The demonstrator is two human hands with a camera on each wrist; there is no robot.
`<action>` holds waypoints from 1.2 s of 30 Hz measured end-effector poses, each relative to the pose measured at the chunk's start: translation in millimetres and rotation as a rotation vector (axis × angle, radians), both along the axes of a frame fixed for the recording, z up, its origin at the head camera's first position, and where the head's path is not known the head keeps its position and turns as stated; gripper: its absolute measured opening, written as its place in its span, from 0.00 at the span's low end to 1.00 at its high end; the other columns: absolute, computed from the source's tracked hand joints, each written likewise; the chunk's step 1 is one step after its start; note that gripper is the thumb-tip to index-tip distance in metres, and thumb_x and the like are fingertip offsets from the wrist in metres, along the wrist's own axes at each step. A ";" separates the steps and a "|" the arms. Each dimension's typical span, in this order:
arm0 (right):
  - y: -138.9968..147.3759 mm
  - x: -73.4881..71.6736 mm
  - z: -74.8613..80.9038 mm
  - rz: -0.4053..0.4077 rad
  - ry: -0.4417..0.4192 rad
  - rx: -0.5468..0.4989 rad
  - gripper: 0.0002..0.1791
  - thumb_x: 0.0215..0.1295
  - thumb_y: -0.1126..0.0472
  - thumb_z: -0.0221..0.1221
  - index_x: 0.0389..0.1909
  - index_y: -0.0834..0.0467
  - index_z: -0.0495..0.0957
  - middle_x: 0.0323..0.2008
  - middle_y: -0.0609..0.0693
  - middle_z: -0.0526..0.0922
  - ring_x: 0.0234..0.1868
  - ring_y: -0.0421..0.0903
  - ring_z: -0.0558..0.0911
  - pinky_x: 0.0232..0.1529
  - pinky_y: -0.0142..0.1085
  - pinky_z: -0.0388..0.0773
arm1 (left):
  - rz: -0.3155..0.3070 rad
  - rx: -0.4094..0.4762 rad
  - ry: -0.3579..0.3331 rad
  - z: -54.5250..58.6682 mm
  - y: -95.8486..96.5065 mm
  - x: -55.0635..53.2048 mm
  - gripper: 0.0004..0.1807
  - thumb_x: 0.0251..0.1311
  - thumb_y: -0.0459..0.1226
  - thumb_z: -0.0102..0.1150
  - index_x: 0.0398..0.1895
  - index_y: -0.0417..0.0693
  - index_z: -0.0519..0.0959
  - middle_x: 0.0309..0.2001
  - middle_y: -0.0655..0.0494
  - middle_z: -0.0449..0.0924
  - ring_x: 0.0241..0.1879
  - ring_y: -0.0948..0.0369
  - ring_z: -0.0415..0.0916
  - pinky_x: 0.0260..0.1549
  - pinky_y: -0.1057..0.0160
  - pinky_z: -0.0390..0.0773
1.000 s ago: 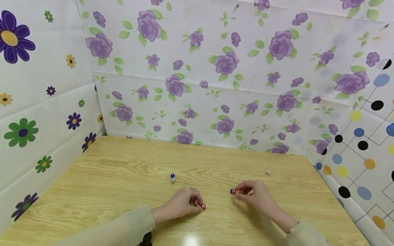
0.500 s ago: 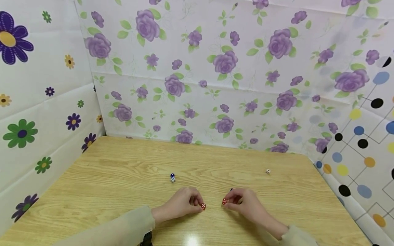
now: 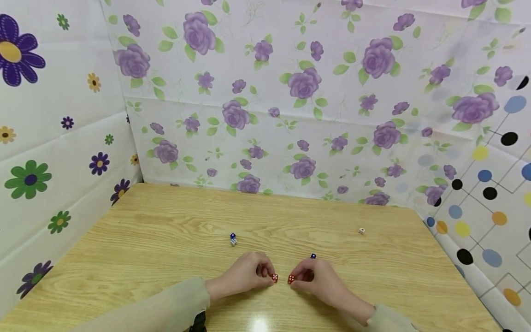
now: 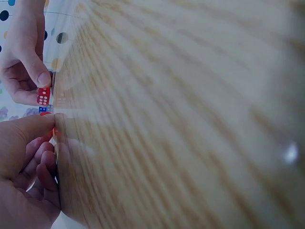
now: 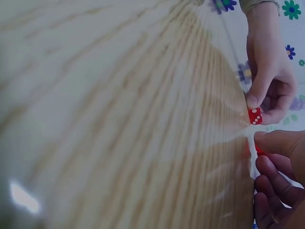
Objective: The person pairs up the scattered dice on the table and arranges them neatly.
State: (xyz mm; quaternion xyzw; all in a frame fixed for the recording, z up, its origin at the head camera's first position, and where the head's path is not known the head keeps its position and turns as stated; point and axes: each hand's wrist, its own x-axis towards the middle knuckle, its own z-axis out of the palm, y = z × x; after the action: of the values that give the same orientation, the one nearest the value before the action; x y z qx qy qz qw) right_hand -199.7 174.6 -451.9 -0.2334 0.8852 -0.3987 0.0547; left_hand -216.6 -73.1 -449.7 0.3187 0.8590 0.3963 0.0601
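Near the front middle of the table, my left hand (image 3: 248, 271) pinches a red die (image 3: 275, 278) between thumb and forefinger. Facing it, my right hand (image 3: 318, 279) pinches a second red die (image 3: 291, 279) with white dots. A narrow gap separates the two red dice in the head view. Just behind the right hand's knuckles lies a dark blue die (image 3: 313, 256), its lower part hidden by the hand. In the left wrist view, the right hand's red die (image 4: 44, 96) shows its dotted faces. The left hand's red die (image 5: 256, 116) shows clearly in the right wrist view.
A blue die (image 3: 233, 236) and a white die (image 3: 233, 242) sit close together left of centre on the wooden table (image 3: 166, 221). Another white die (image 3: 362, 230) lies toward the back right. Patterned sheets (image 3: 265, 115) hang around the table's far edges.
My right hand has moved left and toward me with its red die, away from the blue die and up near the left hand's die. The left hand has stayed in place.
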 end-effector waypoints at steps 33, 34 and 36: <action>-23.2 -0.3 -0.6 -0.005 0.011 0.004 0.03 0.58 0.60 0.70 0.33 0.49 0.87 0.27 0.40 0.84 0.26 0.31 0.77 0.28 0.27 0.76 | -0.011 0.009 -0.003 -0.3 -0.8 -1.2 0.04 0.53 0.33 0.72 0.30 0.47 0.85 0.27 0.54 0.80 0.24 0.76 0.67 0.26 0.75 0.71; -23.4 -0.1 -0.7 -0.008 0.013 0.006 0.03 0.58 0.60 0.70 0.33 0.49 0.87 0.27 0.40 0.84 0.26 0.31 0.77 0.28 0.27 0.76 | -0.012 0.011 -0.003 -0.3 -0.9 -1.2 0.04 0.53 0.33 0.72 0.30 0.47 0.85 0.27 0.54 0.80 0.24 0.76 0.67 0.26 0.75 0.71; -23.7 0.0 -1.1 -0.012 0.014 0.007 0.04 0.58 0.60 0.70 0.33 0.49 0.87 0.27 0.40 0.84 0.26 0.31 0.77 0.28 0.27 0.76 | -0.015 0.012 -0.004 -0.4 -1.0 -1.2 0.04 0.53 0.33 0.72 0.30 0.47 0.85 0.27 0.54 0.80 0.24 0.76 0.68 0.26 0.75 0.71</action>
State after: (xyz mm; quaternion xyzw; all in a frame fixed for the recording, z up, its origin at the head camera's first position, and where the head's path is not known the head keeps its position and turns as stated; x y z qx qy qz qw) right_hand -199.7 150.9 -453.0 -0.2307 0.8882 -0.3945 0.0471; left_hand -217.8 -74.2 -450.1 0.3246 0.8540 0.4017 0.0630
